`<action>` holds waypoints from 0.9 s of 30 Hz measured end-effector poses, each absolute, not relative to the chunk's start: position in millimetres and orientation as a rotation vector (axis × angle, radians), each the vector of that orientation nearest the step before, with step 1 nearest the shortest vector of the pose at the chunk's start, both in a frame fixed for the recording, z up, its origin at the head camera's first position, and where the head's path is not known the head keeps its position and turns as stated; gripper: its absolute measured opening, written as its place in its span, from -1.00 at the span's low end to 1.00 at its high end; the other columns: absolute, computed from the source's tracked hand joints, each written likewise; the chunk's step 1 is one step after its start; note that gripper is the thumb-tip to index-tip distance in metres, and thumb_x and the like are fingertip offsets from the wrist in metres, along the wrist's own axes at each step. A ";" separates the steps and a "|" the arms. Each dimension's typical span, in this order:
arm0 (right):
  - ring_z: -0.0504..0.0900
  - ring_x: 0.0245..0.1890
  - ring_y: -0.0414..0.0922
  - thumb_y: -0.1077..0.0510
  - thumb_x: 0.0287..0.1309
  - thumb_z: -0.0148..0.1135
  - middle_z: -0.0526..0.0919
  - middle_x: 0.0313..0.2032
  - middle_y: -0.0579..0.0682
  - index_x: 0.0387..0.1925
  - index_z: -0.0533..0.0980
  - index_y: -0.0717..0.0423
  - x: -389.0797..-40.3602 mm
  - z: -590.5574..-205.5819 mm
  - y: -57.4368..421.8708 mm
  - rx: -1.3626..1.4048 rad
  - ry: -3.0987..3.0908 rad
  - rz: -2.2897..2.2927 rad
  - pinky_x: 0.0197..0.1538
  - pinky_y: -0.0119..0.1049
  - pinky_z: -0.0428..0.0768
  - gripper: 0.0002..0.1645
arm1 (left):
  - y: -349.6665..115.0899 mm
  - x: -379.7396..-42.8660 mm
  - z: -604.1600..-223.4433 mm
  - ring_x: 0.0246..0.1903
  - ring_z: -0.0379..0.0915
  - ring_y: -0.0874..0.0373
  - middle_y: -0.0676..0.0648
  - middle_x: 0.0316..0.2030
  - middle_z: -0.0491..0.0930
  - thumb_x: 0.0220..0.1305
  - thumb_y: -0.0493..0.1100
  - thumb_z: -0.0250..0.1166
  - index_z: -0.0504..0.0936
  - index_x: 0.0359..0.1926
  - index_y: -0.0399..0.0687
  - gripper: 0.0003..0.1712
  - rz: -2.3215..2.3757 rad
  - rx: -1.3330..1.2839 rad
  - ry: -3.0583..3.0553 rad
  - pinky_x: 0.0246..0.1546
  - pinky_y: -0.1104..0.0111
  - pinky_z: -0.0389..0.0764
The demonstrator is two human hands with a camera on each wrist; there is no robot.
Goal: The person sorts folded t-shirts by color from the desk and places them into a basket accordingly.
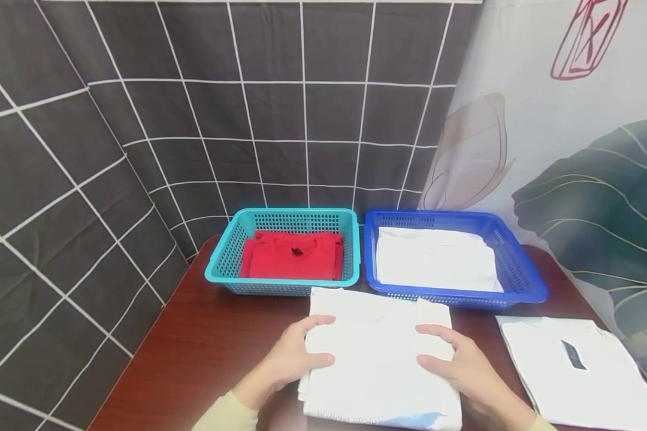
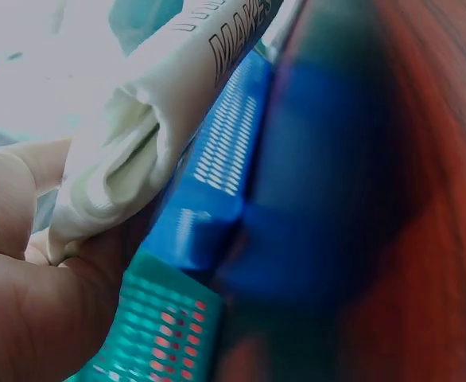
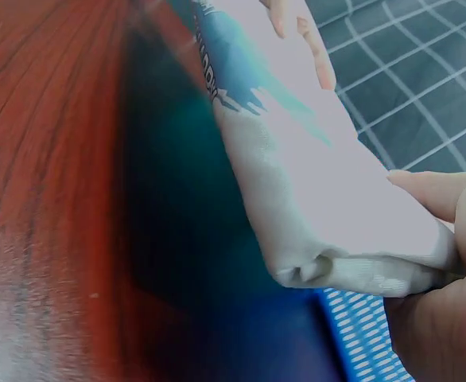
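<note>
A shirt (image 1: 377, 371) is pinched by left hand (image 1: 296, 354) and right hand (image 1: 460, 363), fingers curled; teal basket (image 1: 272, 288) and blue basket (image 1: 519, 272) are set far.

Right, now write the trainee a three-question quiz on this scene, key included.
1. What color are the folded clothes in the teal basket? a) white b) red c) blue
2. True or false: the left hand and the right hand both hold the folded white shirt.
3. In the head view, does the other white shirt, lying on the table, lie to the left or right of the one in the hands?

Key: 1. b. 2. True. 3. Right.
</note>
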State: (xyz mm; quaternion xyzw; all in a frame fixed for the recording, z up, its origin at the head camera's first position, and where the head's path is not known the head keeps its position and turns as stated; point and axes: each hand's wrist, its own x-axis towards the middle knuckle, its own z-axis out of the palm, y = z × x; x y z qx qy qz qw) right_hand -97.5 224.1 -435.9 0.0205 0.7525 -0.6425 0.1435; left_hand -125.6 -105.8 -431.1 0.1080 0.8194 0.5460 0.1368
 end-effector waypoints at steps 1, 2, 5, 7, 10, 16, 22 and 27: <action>0.65 -0.15 0.12 0.11 -0.01 0.45 0.42 0.17 0.30 0.29 0.35 0.14 -95.5 -431.2 225.4 0.053 2.195 -1.841 -0.21 -0.09 0.67 -0.19 | -105.5 -124.2 -427.3 0.04 0.37 0.06 0.04 0.05 0.48 -0.05 -0.13 0.52 0.49 0.21 0.29 -0.26 1.587 0.326 2.369 -0.04 0.11 0.54; 0.64 -0.11 0.11 0.07 -0.01 0.46 0.42 0.18 0.27 0.28 0.36 0.10 -93.9 -426.2 226.8 0.047 2.250 -1.803 -0.19 -0.14 0.66 -0.19 | -105.2 -122.9 -423.3 0.02 0.39 0.06 0.03 0.04 0.48 -0.05 -0.12 0.52 0.48 0.21 0.29 -0.26 1.597 0.349 2.369 -0.06 0.14 0.55; 0.52 0.03 0.08 0.02 -0.03 0.47 0.38 0.24 0.21 0.25 0.41 0.03 -91.8 -412.5 229.9 0.009 2.422 -1.711 -0.17 -0.26 0.64 -0.23 | -104.4 -121.7 -411.6 -0.04 0.43 0.08 0.03 0.01 0.49 -0.05 -0.09 0.52 0.47 0.23 0.29 -0.24 1.607 0.425 2.387 -0.13 0.25 0.57; 0.45 0.10 0.03 -0.02 -0.03 0.47 0.36 0.27 0.15 0.24 0.44 -0.03 -92.8 -404.5 231.5 -0.016 2.521 -1.660 -0.15 -0.33 0.61 -0.25 | -103.1 -123.6 -404.9 -0.06 0.44 0.10 0.03 0.00 0.49 -0.03 -0.09 0.51 0.45 0.25 0.27 -0.24 1.610 0.470 2.405 -0.16 0.30 0.58; 0.46 0.06 -0.07 -0.01 -0.01 0.46 0.34 0.27 0.15 0.27 0.41 -0.03 -97.1 -395.4 234.3 -0.063 2.572 -1.661 -0.16 -0.34 0.61 -0.23 | -98.6 -130.1 -397.3 -0.08 0.46 0.11 0.01 0.01 0.50 -0.01 -0.10 0.51 0.44 0.28 0.22 -0.22 1.613 0.524 2.428 -0.18 0.35 0.60; 0.43 -0.01 -0.28 0.01 0.01 0.47 0.37 0.25 0.14 0.31 0.37 -0.03 -115.9 -384.7 244.0 -0.154 2.709 -1.612 -0.14 -0.45 0.55 -0.19 | -78.9 -153.1 -383.4 0.06 0.38 0.07 0.01 0.13 0.43 -0.05 -0.06 0.54 0.43 0.30 0.29 -0.17 1.636 0.468 2.431 -0.18 0.37 0.62; 0.46 -0.04 -0.27 0.10 0.09 0.41 0.35 0.21 0.17 0.36 0.29 0.04 -140.5 -375.9 257.5 -0.243 2.669 -1.668 -0.14 -0.44 0.56 -0.18 | -60.8 -183.0 -371.8 0.17 0.29 0.06 0.05 0.20 0.39 -0.06 -0.09 0.55 0.43 0.29 0.35 -0.15 1.700 0.428 2.381 -0.17 0.31 0.64; 0.37 0.06 -0.25 0.09 0.16 0.35 0.25 0.28 0.18 0.40 0.22 0.06 -159.6 -365.0 271.0 -0.278 2.646 -1.667 -0.11 -0.51 0.52 -0.17 | -47.8 -208.9 -363.6 0.15 0.32 0.09 0.06 0.18 0.40 -0.04 -0.12 0.53 0.46 0.28 0.32 -0.19 1.772 0.420 2.293 -0.17 0.29 0.64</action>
